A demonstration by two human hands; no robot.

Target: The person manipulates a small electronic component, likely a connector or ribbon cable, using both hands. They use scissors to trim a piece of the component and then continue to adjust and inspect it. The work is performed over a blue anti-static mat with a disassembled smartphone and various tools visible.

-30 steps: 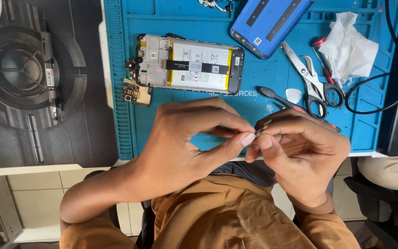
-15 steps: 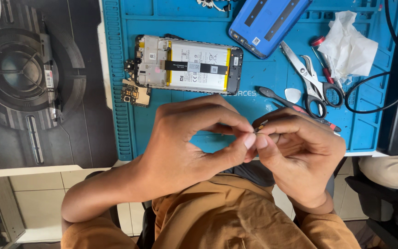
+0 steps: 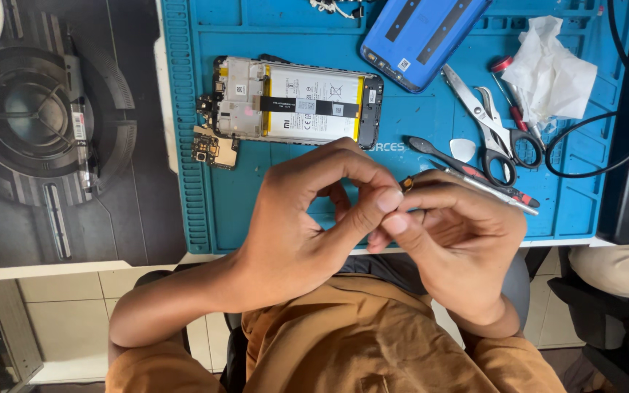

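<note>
Hands (image 3: 394, 218) are staying pinched together, left grip (image 3: 307, 218) and right grip (image 3: 460, 240) closing on a tiny part, phone (image 3: 296, 102) lying at eleven o'clock.

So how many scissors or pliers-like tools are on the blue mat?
2: silver pliers beside the blue phone cover, black-handled scissors right of them. The hands may hide more.

The left hand (image 3: 307, 225) has shifted a little toward the right hand (image 3: 460, 240) — its thumb now presses tip to tip against the right thumb. The small orange-tipped part (image 3: 407, 183) pinched between them sits slightly lower — barely showing.
</note>
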